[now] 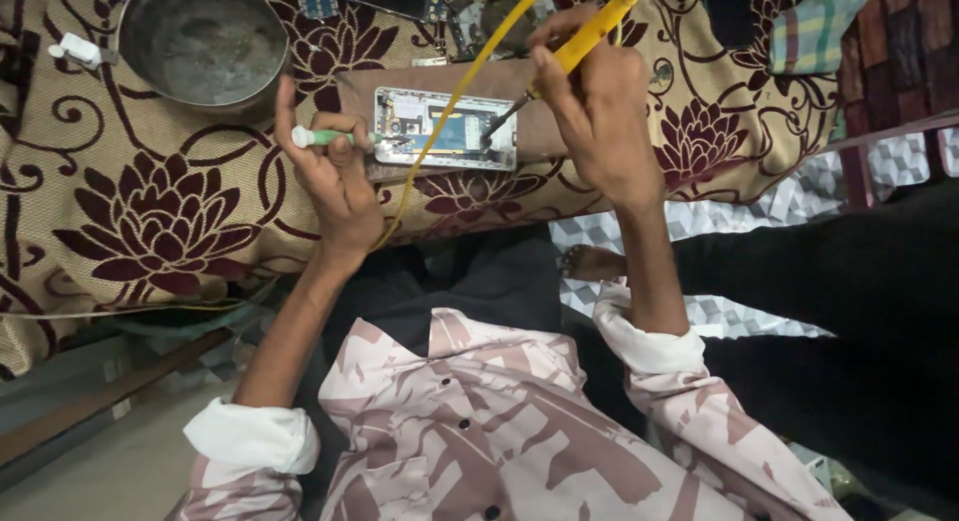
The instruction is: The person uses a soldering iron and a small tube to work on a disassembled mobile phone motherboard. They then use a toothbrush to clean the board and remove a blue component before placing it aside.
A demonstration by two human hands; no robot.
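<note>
Right hand closed around a yellow soldering iron, tip down on the opened phone. Left hand pinching a green-handled tool against the phone's left edge. Beyond the phone, a metal bowl on the floral cloth.

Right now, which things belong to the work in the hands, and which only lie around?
In use:
- opened phone on a brown block
- yellow soldering iron in the right hand, with its yellow cord
- green-handled tool in the left hand

Lying about:
- metal bowl
- small white bottle
- folded checked cloth
</note>
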